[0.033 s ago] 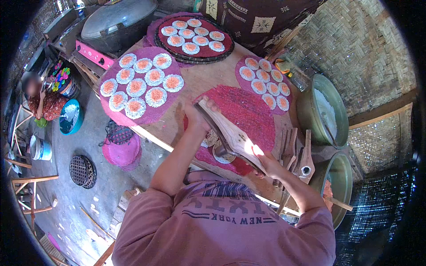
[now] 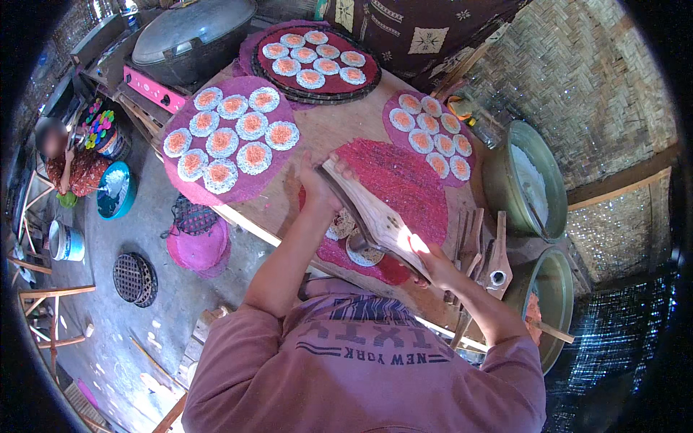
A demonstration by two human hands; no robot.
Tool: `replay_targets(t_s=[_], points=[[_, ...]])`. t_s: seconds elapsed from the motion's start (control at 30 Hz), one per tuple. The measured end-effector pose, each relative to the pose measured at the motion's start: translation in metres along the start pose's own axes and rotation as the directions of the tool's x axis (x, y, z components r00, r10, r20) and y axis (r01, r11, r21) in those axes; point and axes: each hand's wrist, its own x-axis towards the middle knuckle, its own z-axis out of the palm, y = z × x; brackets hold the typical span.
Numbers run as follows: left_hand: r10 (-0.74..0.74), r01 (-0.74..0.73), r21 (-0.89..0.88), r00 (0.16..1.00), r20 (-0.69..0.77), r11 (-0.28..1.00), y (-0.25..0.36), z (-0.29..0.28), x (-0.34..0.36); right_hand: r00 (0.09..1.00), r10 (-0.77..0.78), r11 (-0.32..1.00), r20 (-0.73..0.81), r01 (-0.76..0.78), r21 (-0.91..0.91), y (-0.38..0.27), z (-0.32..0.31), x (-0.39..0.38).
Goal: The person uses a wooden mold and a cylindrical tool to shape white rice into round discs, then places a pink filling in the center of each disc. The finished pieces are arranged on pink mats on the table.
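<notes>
Both hands gripping wooden board (image 2: 375, 213) ends, arms outstretched

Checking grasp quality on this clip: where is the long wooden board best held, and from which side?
At its two ends, as now: left hand on the far end, right hand on the near end. The wooden board is long, narrow and tilted, so end grips from either side steady it.

Pale wooden paddle (image 2: 375, 213), light brown grain. Magenta round mat (image 2: 393, 180), speckled red. Purple mat (image 2: 238, 184) far left, white discs (image 2: 254, 157) with orange centres. Brown worktop (image 2: 325, 130). Mauve shirt (image 2: 361, 375), navy print. Teal bowl (image 2: 115, 191).
</notes>
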Motion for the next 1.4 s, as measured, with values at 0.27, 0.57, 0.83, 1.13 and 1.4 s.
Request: replay_targets(t_s=[0.27, 0.57, 0.83, 1.13, 1.4], points=[[0.019, 0.057, -0.225, 0.947, 0.321, 0.973, 0.017, -0.006, 0.024, 0.885, -0.131, 0.863, 0.447, -0.121, 0.491, -0.021, -0.018, 0.037], [0.136, 0.018, -0.387, 0.920, 0.367, 0.922, 0.033, -0.029, 0.041, 0.638, -0.441, 0.645, 0.631, -0.264, 0.717, 0.039, 0.019, 0.112], [0.143, 0.006, -0.228, 0.762, 0.631, 0.974, 0.087, 0.046, 0.000, 0.666, -0.745, 0.390, -0.038, 0.388, -0.835, 0.009, 0.038, 0.075], [-0.184, -0.374, 0.404, 0.502, 0.845, 0.835, 0.129, 0.114, -0.138, 0.743, -0.669, 0.530, -0.014, 0.463, -0.710, 0.015, 0.044, 0.053], [-0.224, -0.284, 0.443, 0.568, 0.792, 0.850, 0.123, 0.108, -0.153, 0.764, -0.638, 0.577, -0.097, 0.390, -0.717, 0.007, 0.043, 0.043]])
